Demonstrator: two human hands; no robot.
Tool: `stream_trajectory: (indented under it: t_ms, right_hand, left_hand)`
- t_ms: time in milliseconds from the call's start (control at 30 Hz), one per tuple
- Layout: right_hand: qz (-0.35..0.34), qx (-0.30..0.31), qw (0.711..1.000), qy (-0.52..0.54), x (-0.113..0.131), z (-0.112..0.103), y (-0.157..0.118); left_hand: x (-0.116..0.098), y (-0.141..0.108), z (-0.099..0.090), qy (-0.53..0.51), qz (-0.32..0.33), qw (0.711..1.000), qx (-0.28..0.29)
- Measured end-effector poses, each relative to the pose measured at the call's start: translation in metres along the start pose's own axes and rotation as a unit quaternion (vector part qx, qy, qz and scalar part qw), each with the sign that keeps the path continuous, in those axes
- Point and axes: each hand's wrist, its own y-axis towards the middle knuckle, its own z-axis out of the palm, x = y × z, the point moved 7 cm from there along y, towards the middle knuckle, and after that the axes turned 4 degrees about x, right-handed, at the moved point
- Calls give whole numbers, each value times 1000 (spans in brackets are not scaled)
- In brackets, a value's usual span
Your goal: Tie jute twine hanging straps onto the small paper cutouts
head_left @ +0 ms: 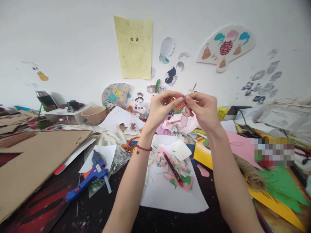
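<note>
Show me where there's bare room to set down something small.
The dark tabletop between glue gun and white sheet is open, though speckled. The white sheet's near edge, below the paper scraps, is bare, as is most of the cardboard left of the glue gun. Crowded: beyond the left hand and right hand, and at right around the twine.

dk red cord bracelet (144, 149), L wrist (148, 131)

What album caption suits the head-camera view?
Left hand and right hand meet at a thin brown strand above paper scraps, a blue glue gun lying left.
</note>
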Motion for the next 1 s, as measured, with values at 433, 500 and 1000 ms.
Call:
stream_trajectory:
  t_ms: [433,500,1000]
  right_hand:
    - [-130,-63,942,-302,30,1,-9]
    - [-117,-62,951,-279,25,0,-8]
    - [-95,-40,957,-270,23,2,-8]
  left_hand:
    - [-5,-1,0,15,-62,998,1]
    - [-8,-1,2,36,-63,997,11]
    - [-31,-1,8,260,13,965,1]
